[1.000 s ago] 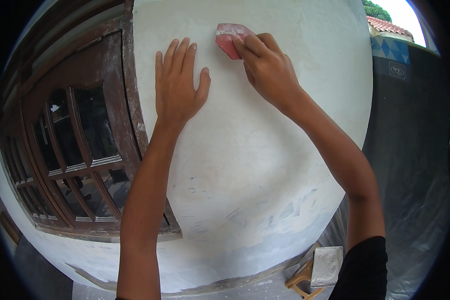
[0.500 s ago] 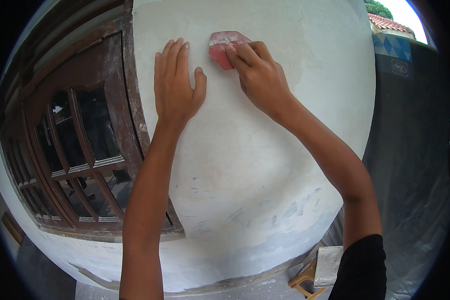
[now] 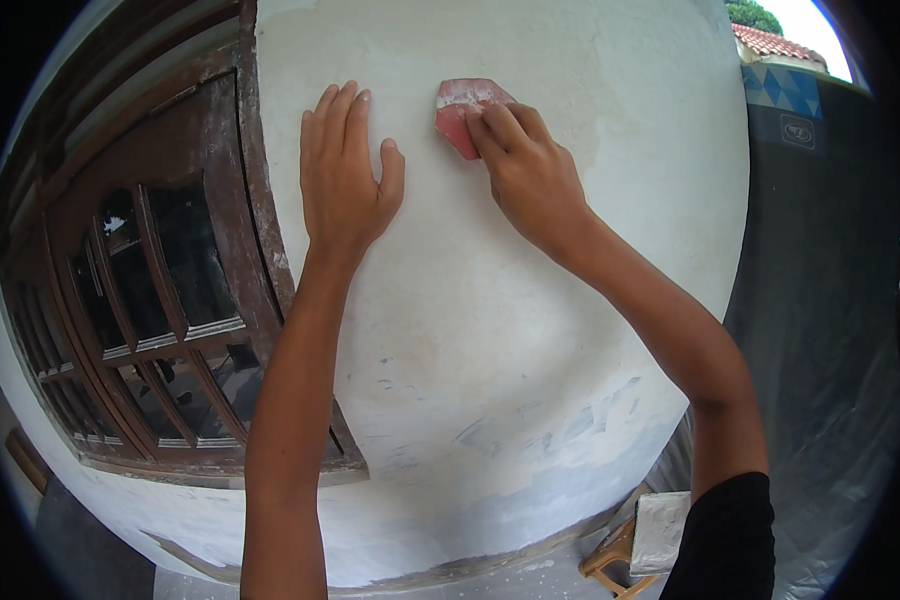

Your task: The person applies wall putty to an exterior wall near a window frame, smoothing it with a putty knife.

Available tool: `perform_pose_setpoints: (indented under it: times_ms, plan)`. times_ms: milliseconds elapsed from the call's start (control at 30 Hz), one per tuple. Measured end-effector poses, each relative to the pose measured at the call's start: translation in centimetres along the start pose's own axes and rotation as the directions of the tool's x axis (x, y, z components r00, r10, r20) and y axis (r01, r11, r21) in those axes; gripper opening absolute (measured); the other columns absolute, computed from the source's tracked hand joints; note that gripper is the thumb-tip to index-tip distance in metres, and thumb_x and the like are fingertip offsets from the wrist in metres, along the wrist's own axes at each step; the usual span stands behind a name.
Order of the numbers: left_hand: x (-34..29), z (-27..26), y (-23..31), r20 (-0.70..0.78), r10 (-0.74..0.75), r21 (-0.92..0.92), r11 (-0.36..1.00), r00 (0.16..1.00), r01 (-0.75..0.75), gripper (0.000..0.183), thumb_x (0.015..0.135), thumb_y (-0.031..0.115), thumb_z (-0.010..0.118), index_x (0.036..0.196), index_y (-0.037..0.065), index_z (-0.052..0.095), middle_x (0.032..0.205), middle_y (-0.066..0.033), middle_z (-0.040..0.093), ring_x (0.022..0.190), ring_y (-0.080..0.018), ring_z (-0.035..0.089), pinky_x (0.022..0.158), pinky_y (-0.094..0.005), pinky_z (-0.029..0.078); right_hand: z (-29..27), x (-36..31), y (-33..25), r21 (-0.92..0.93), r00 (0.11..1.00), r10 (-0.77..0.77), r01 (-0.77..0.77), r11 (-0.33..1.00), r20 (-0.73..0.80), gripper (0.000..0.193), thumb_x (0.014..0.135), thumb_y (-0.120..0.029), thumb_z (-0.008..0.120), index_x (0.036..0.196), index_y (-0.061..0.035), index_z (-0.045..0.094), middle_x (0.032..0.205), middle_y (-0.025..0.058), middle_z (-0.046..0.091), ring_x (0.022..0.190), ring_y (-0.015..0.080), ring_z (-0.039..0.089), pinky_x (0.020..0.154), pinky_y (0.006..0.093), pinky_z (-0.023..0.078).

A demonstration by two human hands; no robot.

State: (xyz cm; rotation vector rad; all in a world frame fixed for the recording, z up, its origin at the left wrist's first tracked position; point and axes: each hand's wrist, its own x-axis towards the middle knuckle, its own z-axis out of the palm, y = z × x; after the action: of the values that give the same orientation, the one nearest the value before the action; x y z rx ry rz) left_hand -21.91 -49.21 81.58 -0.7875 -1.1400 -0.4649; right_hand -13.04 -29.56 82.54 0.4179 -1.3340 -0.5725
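Right hand (image 3: 530,175) pressing red pad (image 3: 465,115) on white wall (image 3: 490,330), left hand (image 3: 342,175) flat

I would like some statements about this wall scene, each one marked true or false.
1. The right hand presses a pink pad against the white wall. True.
2. The left hand holds a brush. False: it lies flat and empty on the wall.
3. A wooden window frame stands left of the hands. True.
4. The pad is blue. False: it is pink with white dust.
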Motion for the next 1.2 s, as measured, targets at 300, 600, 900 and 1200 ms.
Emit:
perform_pose_setpoints:
  times_ms: [300,600,900,1200]
  plan:
    - [0.7,0.4,0.9,0.021,0.018,0.001,1.000,1.000,-0.018,0.049,0.090,0.008,0.059,0.136,-0.007,0.056,0.146,-0.0208,0.053,0.141,-0.0380,0.045,0.120,-0.0512,0.030,4.1,7.3,5.5,-0.170,0.986,0.166,-0.166,0.971,-0.017,0.029,0.090,-0.002,0.057,0.117,0.0069,0.061,0.126,0.0227,0.060,0.118,0.0360,0.059,0.093,0.0368,0.057]
    - [-0.1,0.1,-0.1,0.012,0.021,0.033,0.999,1.000,-0.021,0.048,0.090,0.009,0.059,0.135,-0.007,0.056,0.145,-0.0208,0.054,0.141,-0.0383,0.045,0.120,-0.0515,0.031,-0.7,1.4,-1.1,0.045,0.992,0.129,-0.129,0.991,0.003,0.044,0.082,0.003,0.065,0.125,0.0096,0.063,0.128,0.0233,0.066,0.116,0.0346,0.068,0.088,0.0377,0.061]
    - [0.3,0.3,0.3,-0.002,0.020,-0.021,1.000,1.000,-0.020,0.049,0.089,0.009,0.060,0.135,-0.008,0.056,0.144,-0.0218,0.055,0.140,-0.0386,0.046,0.119,-0.0530,0.031,4.0,5.3,2.8,-0.105,0.989,0.111,-0.121,0.987,-0.094,0.040,0.082,0.005,0.062,0.122,0.0059,0.061,0.126,0.0197,0.067,0.115,0.0332,0.067,0.085,0.0386,0.061]
    - [0.2,-0.1,0.2,0.006,0.007,-0.005,1.000,1.000,-0.007,0.047,0.089,0.009,0.059,0.134,-0.007,0.057,0.144,-0.0217,0.054,0.139,-0.0390,0.046,0.119,-0.0530,0.032,0.6,8.8,1.0,0.128,0.986,0.165,-0.168,0.977,0.032,0.040,0.082,0.002,0.066,0.122,0.0085,0.065,0.123,0.0235,0.068,0.115,0.0342,0.067,0.084,0.0359,0.062]
